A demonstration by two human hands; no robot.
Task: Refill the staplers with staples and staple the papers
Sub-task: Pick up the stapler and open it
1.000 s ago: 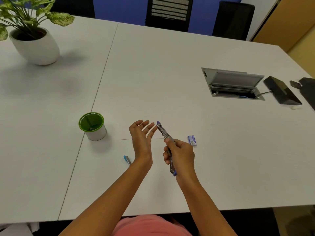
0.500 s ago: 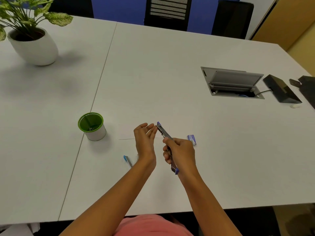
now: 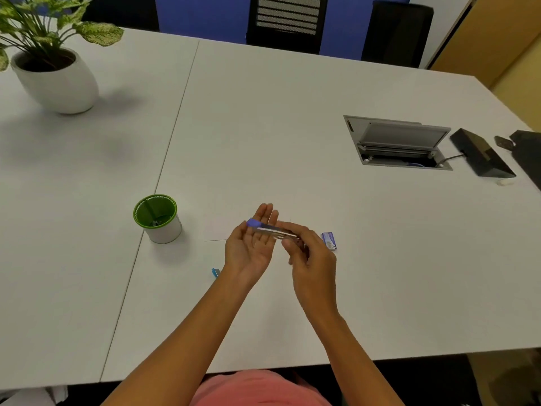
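Right hand (image 3: pixel 310 254) has the stapler (image 3: pixel 270 230) gripped at one end, up above the bench (image 3: pixel 292 127); its purple tip sits over the left hand (image 3: pixel 250 243), which is flat, palm up; small staple box (image 3: pixel 329 241) just right of the hands; green cup (image 3: pixel 156 218) off left.
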